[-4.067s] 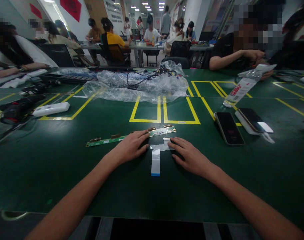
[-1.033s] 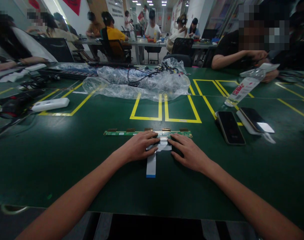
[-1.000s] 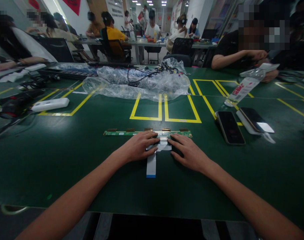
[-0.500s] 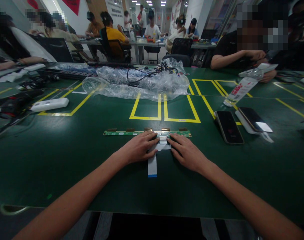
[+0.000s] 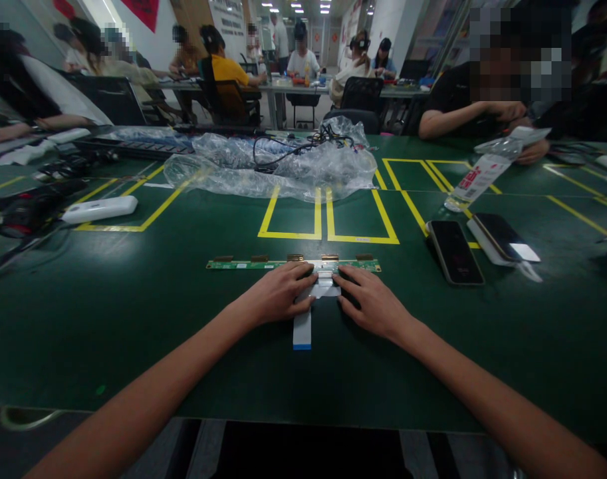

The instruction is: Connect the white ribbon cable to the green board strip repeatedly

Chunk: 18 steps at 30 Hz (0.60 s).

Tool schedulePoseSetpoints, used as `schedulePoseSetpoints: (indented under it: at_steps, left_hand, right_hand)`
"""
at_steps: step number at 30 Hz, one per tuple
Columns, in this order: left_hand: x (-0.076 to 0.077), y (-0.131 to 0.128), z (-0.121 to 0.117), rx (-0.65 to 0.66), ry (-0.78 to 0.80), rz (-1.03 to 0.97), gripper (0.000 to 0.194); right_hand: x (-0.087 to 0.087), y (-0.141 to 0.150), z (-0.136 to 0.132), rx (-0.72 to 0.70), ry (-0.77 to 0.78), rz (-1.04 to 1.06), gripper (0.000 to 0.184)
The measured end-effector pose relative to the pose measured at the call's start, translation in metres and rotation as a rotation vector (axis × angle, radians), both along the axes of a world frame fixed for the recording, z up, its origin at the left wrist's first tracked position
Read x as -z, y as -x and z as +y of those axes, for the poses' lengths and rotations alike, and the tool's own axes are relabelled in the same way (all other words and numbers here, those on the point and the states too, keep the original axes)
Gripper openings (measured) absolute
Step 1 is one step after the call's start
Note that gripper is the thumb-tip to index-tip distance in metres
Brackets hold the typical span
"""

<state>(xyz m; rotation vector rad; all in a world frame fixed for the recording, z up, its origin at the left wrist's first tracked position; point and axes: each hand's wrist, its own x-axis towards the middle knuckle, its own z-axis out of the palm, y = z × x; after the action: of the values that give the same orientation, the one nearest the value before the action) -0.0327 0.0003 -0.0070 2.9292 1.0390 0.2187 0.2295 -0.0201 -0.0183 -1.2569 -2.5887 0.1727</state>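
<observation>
A long thin green circuit board [image 5: 243,265] with gold-coloured tabs along its far edge lies flat on the table in front of me. A white flat ribbon cable [image 5: 302,331] with a blue end meets the board's near side at its middle and bends toward me. My left hand [image 5: 283,291] holds the cable's left side, fingertips against the board and thumb over the cable's bend. On the other side, my right hand [image 5: 370,297] grips the cable's right edge, its fingers at the join with the board. The fingertips partly hide that join.
Crumpled clear plastic wrap [image 5: 283,166] with black cables lies across the table's far part. To the right are a phone [image 5: 455,253], a second phone [image 5: 505,237] and a tilted plastic bottle [image 5: 483,176]. A white device [image 5: 100,209] lies left. Co-workers sit around.
Both hands stay at the cable and board with hardly any movement. The view has shifted very slightly.
</observation>
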Motion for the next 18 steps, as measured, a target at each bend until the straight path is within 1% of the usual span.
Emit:
schedulePoseSetpoints:
  at_steps: [7,13,18]
  left_hand:
    - [-0.0012,-0.0009,0.0005,-0.001,0.003,-0.011,0.052]
    - [0.0017,0.0003,0.0013,-0.008,0.015,-0.032,0.052]
    - [0.0035,0.0,0.002,-0.034,0.004,-0.055,0.045]
  right_hand:
    - [-0.0007,0.0001,0.0002,0.008,0.025,0.019,0.05]
    - [0.0002,-0.0004,0.0005,0.01,0.013,0.053,0.048]
    - [0.0024,-0.0028,0.0022,-0.005,0.006,0.028,0.049]
